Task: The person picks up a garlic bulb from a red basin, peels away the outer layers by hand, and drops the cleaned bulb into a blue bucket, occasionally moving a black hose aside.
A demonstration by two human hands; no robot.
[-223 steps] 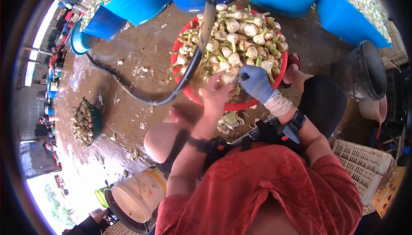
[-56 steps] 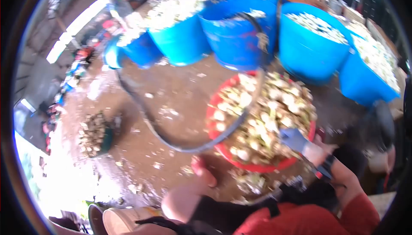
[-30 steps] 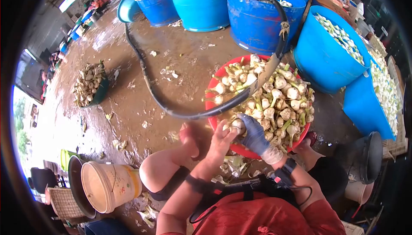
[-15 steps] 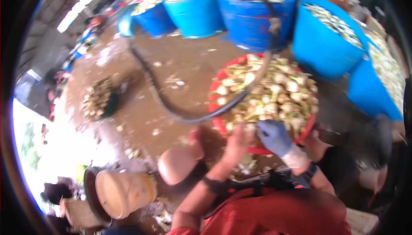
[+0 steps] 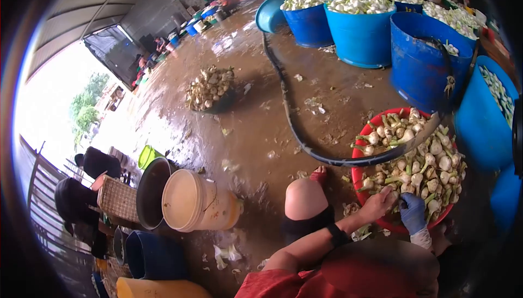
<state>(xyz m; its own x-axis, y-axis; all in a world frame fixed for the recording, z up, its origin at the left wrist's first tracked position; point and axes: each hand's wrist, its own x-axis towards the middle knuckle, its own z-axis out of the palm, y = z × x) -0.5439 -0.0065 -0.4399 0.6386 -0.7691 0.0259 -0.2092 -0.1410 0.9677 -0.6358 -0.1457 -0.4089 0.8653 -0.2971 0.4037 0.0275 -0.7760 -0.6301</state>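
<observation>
My left hand (image 5: 379, 204), bare with a dark band at the wrist, is closed at the near edge of a red basin (image 5: 357, 175). Its fingers pinch something pale that looks like a garlic bulb. Just right of it, my right hand (image 5: 413, 214) wears a blue glove. Its fingers are curled, and what they hold, if anything, is too small to make out. Garlic bulbs (image 5: 430, 162) with short green stems heap up in the basin. A dark hose (image 5: 348, 162) curves over the basin's far part.
Blue tubs (image 5: 359, 39) with peeled garlic line the far right. Another pile of bulbs (image 5: 210, 88) stands on the wet floor (image 5: 256, 123). A white bucket (image 5: 199, 201) lies tilted at lower left, near a yellow container (image 5: 158, 289). People work in the distance.
The view has swung to the left, so the basin and both hands now appear farther right. Both hands remain close together at the basin's near edge.
</observation>
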